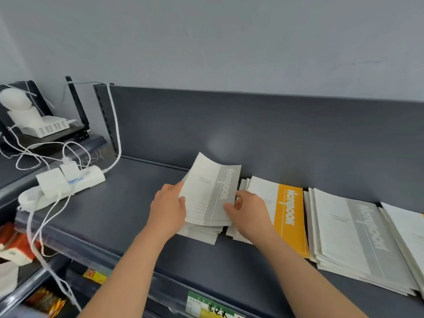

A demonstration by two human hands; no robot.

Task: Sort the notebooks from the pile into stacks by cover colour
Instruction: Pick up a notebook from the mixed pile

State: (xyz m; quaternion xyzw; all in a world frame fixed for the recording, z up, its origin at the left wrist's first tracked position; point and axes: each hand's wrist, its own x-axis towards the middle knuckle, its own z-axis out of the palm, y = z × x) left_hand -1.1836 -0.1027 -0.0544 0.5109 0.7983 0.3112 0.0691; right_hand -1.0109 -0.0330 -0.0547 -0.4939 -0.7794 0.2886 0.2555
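Grey-banded notebook, marked "Notebook": left hand fingers pinch its left edge, right hand fingers pinch its near right corner.

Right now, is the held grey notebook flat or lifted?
Lifted: the grey notebook curves up above the pile; left hand and right hand pinch its sides.

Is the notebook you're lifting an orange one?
No: the lifted notebook has a grey band; the orange notebook lies flat to its right.
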